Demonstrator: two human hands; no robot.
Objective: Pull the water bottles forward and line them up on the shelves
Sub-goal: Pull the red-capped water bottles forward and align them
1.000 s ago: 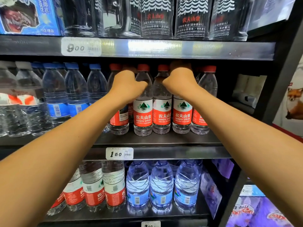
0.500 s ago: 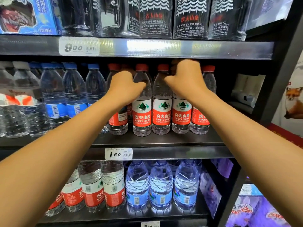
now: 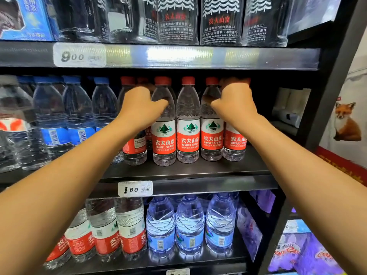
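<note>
Water bottles [image 3: 188, 120] with red caps and red-and-white labels stand upright on the middle shelf [image 3: 186, 171], long axes vertical, caps up near the underside of the shelf above. Five show in the front row, set shoulder to shoulder, labels mostly facing out; the leftmost bottle [image 3: 135, 147] is turned so its label print faces sideways. Clear ribbed plastic, tapered shoulders, rounded feet.

Left hand [image 3: 139, 108]: fingers curled round the shoulder of the leftmost bottle, thumb lying across the neighbouring second bottle [image 3: 164, 135]. Grip clenched on that leftmost bottle.

Right hand [image 3: 235, 104]: fingers curled over the neck of the rightmost bottle [image 3: 234, 143], its cap hidden behind the knuckles. Grip grasping that bottle.

Left of the red-capped row, blue-capped bottles [image 3: 78, 116] with blue labels, also upright. Dark metal shelf, smooth, with a price tag [image 3: 135, 188] reading 1.50 on its front lip.

Upper shelf: black-labelled bottles [image 3: 218, 20] with white tree pattern; price tag [image 3: 79, 55] reading 9.00. Lower shelf: larger red-labelled bottles [image 3: 130, 229] beside bluish faceted bottles [image 3: 189, 223]. Fox picture [image 3: 346, 122] at far right.
</note>
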